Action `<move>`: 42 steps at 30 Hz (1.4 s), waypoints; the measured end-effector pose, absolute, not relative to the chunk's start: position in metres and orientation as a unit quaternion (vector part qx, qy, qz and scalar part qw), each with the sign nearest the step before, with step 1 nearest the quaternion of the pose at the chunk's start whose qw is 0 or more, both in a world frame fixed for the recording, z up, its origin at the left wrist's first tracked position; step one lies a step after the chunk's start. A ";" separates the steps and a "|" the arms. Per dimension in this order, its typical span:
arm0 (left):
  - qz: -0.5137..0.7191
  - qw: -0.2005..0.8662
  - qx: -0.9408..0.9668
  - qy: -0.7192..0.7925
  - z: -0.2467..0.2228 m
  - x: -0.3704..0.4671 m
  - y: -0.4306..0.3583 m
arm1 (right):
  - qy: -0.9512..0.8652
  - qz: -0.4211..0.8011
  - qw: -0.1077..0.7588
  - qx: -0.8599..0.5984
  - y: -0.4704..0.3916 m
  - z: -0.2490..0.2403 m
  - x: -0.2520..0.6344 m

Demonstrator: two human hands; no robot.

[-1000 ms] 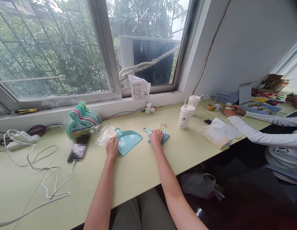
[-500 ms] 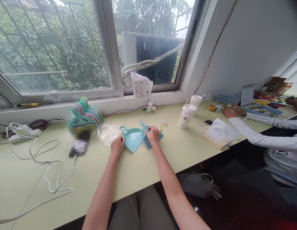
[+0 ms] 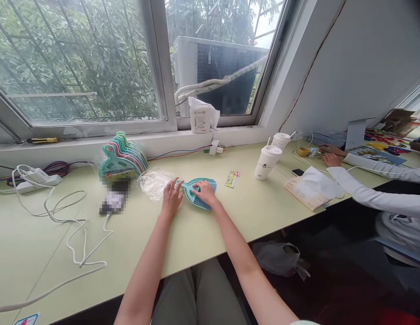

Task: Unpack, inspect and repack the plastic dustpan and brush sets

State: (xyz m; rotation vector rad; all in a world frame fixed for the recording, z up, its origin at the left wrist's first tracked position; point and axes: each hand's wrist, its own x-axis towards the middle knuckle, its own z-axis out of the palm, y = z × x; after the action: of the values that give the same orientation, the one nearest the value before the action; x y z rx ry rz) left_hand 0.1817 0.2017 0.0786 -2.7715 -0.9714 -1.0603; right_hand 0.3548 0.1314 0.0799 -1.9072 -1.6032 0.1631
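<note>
The small blue-bristled hand brush (image 3: 212, 184) lies on top of the light teal dustpan (image 3: 187, 193), bristles toward the right and handles toward the left. My right hand (image 3: 205, 193) is on the brush from above, fingers bent around its body. Beside the handle end is my left hand (image 3: 172, 197), its fingers apart and the fingertips at the handles. Part of the brush and pan is hidden under my right fingers. Crumpled clear plastic wrap (image 3: 154, 184) lies just left of my left hand. A yellow-green label card (image 3: 232, 178) lies to the right.
A stack of wrapped dustpan sets (image 3: 120, 158) stands at the back left, near a blurred device (image 3: 114, 196) and white cables (image 3: 74, 221). White cups (image 3: 266, 162) and a paper bag (image 3: 306, 189) are to the right. Farther right are another person's hands (image 3: 331, 155).
The brush has gone from beside the dustpan to on top of it, carried left by my right hand. My left fingers have spread from their closed hold on the handle. The card now lies apart.
</note>
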 end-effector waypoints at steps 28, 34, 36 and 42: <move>-0.239 -0.067 -0.908 -0.337 0.058 0.182 0.218 | -0.623 0.051 0.269 -0.732 0.135 0.081 0.337; -0.239 -0.049 -0.910 -0.335 0.059 0.184 0.217 | -0.619 0.050 0.265 -0.738 0.138 0.081 0.339; -0.234 -0.052 -0.912 -0.334 0.059 0.183 0.216 | -0.618 0.050 0.264 -0.739 0.138 0.081 0.339; -0.245 -0.026 -0.924 -0.292 0.062 0.181 0.212 | -0.615 0.050 0.275 -0.737 0.138 0.080 0.339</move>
State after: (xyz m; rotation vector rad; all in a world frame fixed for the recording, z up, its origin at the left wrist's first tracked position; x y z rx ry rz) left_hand 0.1812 0.2124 0.0623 -2.9521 -0.9326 -0.7837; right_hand 0.3391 0.1379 0.0802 -1.9818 -1.6537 0.1345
